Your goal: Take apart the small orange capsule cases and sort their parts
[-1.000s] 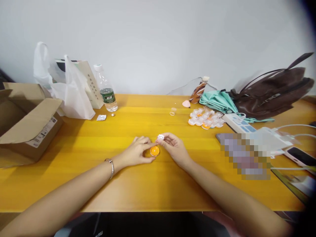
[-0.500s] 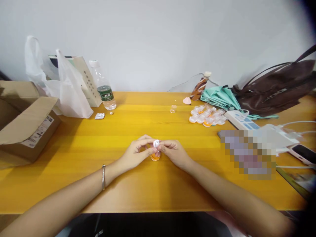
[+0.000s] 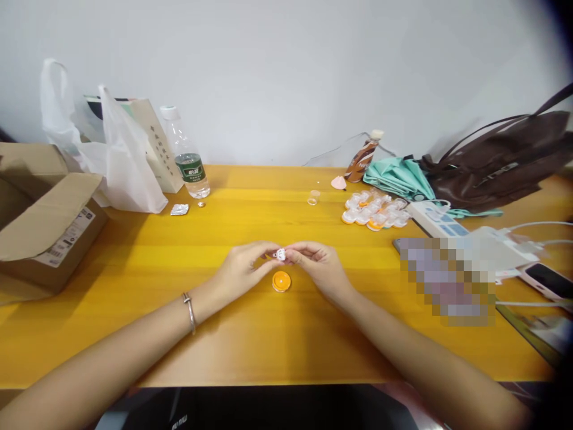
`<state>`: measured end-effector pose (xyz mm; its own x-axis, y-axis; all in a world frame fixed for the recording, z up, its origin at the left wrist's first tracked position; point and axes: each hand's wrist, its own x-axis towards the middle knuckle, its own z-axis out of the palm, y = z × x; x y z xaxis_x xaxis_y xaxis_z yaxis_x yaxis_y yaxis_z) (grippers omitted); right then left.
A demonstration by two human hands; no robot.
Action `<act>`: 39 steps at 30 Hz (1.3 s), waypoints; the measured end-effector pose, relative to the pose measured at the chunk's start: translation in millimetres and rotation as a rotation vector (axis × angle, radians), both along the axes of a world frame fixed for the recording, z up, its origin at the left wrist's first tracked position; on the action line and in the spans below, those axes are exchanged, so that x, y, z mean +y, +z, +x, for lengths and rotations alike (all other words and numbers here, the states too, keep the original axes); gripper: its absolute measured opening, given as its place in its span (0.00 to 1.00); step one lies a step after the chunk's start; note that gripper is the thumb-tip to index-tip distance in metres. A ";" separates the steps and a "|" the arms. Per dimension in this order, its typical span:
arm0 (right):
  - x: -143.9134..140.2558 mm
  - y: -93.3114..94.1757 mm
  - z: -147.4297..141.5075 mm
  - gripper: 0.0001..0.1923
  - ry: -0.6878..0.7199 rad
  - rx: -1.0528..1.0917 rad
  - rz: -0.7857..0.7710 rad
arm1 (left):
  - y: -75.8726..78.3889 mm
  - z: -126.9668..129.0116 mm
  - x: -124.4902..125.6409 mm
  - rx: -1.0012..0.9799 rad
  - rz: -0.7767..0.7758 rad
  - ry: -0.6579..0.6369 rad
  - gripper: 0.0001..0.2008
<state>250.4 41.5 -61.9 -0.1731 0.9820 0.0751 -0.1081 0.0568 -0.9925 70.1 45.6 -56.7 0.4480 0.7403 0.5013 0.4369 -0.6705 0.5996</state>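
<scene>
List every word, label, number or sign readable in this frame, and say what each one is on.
No text here can be read with confidence.
Water bottle: green label with white characters, too blurred.
Paper bag: column of dark characters, too small.
Cardboard box: white shipping label with barcodes, illegible.
Brown bottle: pale lettering, blurred.
Brown bag: embossed lettering, unreadable.
Small white piece and orange cap: no text visible.

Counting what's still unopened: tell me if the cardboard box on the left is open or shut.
Open. The cardboard box has its flaps folded outward; its contents cannot be seen.
</scene>
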 end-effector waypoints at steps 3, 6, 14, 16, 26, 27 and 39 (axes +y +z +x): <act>1.5 3.1 -1.3 0.08 0.011 -0.021 -0.015 | -3.8 -2.8 3.6 0.116 0.144 -0.028 0.10; 2.6 5.4 -2.5 0.08 0.016 -0.047 -0.015 | -8.4 -6.4 4.6 0.214 0.279 -0.003 0.11; -0.6 5.9 -5.0 0.09 -0.013 -0.066 -0.021 | -9.7 -7.5 0.6 0.201 0.241 -0.011 0.12; -0.7 4.0 -4.5 0.11 -0.028 -0.046 -0.022 | -9.5 -4.6 0.9 0.074 0.094 -0.018 0.12; -4.5 0.6 -4.7 0.10 -0.065 0.015 -0.033 | -13.8 12.3 2.1 -0.389 -0.555 0.033 0.08; -4.6 0.5 -4.9 0.10 -0.071 0.014 -0.034 | -13.9 13.5 1.6 -0.401 -0.557 0.043 0.08; 2.2 -11.1 -7.6 0.08 -0.154 0.040 -0.088 | -20.1 20.7 3.8 -0.531 -0.706 0.038 0.07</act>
